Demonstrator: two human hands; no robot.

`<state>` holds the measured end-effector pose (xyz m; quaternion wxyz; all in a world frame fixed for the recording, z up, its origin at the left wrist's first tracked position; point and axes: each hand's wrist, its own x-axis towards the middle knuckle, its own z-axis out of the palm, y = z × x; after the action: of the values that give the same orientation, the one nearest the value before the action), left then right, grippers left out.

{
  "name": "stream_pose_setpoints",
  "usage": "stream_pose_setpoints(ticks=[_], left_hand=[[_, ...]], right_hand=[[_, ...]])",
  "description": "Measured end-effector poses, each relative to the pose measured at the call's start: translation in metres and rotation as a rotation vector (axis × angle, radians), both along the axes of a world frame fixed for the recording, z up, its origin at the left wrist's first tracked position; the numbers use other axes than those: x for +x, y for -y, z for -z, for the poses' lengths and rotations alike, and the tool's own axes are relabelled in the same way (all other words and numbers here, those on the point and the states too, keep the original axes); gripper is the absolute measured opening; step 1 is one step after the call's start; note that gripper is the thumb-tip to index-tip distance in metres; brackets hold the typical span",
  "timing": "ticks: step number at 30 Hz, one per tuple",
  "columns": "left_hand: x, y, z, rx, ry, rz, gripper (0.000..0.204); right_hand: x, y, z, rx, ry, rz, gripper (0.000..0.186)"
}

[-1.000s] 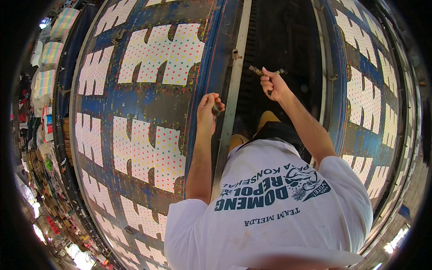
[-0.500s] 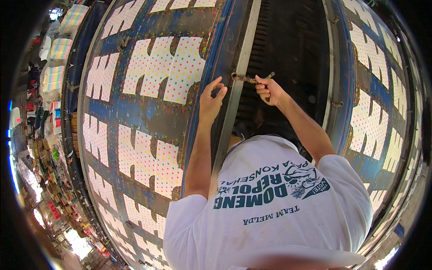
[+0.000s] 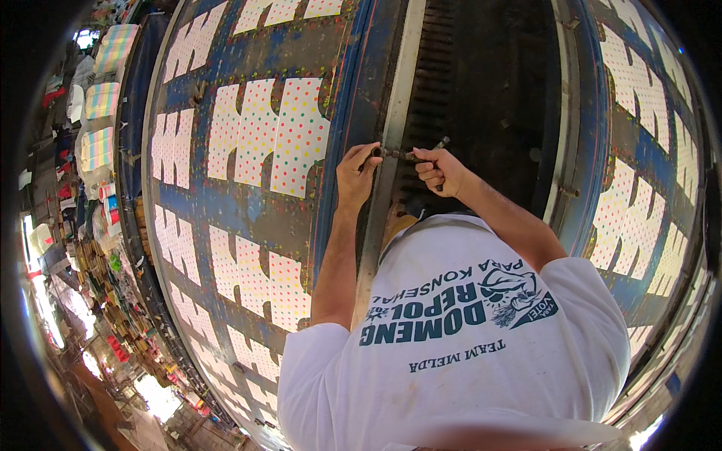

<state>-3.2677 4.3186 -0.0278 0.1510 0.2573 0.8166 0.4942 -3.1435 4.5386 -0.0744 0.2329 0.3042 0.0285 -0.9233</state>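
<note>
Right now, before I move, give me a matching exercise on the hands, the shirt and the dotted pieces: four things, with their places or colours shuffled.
1. right hand
2. left hand
3. shirt
4. dotted pieces

A. white with dark print
B. at the metal tool's left end
C. in rows on both sides of the dark gap
D. over the gap, gripping the tool

Pairs: 1-D, 2-B, 3-A, 4-C

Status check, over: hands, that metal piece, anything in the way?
Right hand gripping dark metal fitting. Left hand at fitting's left end, hold unclear. Nearest possible obstacle: pale metal rail crossing behind fitting.
</note>
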Motion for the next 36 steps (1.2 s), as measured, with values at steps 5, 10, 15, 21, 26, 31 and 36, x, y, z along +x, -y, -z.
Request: stream_pose_setpoints(ticks=[5, 10, 15, 21, 26, 31, 36], left_hand=[[0.003, -0.004, -0.005, -0.004, 0.007, -0.002, 0.03], [0.005, -0.008, 0.0, 0.007, -0.086, 0.003, 0.029], [0.009, -0.014, 0.002, 0.002, -0.308, -0.013, 0.032], [0.003, -0.019, -0.037, 0.347, -0.055, -0.175, 0.028], [-0.034, -0.054, -0.069, 1.195, 0.648, -0.321, 0.034], [-0.047, -0.088, -0.068, 1.48, 1.017, -0.25, 0.028], [-0.044, -0.116, -0.055, 1.452, 1.145, -0.188, 0.024]], right_hand=[[-0.001, 0.01, 0.006, 0.978, -0.475, 0.048, 0.014], [-0.016, -0.046, 0.004, 1.947, -1.439, -0.367, 0.041], [-0.027, -0.065, -0.014, 2.367, -1.727, -0.463, 0.059], [-0.015, -0.071, -0.018, 2.22, -1.513, -0.248, 0.055], [-0.01, -0.077, -0.015, 1.996, -1.313, -0.233, 0.045], [-0.003, -0.095, -0.012, 1.629, -0.954, 0.05, 0.029], [-0.014, -0.139, -0.013, 1.161, -0.415, 0.223, 0.024]])
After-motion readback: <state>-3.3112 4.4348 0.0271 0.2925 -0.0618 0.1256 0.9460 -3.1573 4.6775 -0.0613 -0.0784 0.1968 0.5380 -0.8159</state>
